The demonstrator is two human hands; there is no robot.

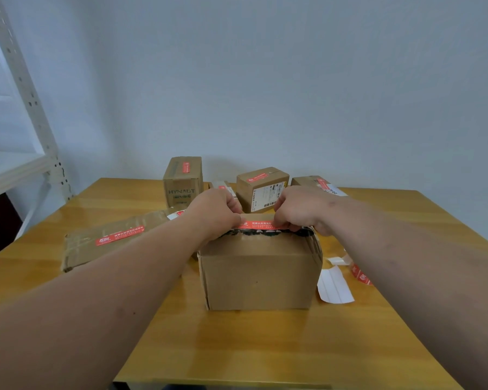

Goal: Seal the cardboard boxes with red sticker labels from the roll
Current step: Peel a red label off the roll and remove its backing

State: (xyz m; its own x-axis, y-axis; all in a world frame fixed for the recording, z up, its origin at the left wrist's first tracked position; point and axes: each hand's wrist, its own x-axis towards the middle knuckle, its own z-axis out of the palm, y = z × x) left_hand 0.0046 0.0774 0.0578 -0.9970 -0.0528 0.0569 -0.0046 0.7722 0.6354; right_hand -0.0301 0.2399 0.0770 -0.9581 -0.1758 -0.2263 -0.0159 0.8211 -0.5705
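A plain cardboard box stands in the middle of the wooden table. Across its top lies a red sticker label with white print. My left hand pinches the label's left end against the box top. My right hand pinches its right end, fingers curled down over it. The roll of red labels lies on the table to the right of the box, partly hidden by my right forearm.
A flat box with a red label lies at the left. Behind stand a tall HYNAUT box, a box with a shipping label and another at the back right. White backing strips lie right of the box. A metal shelf stands at the left.
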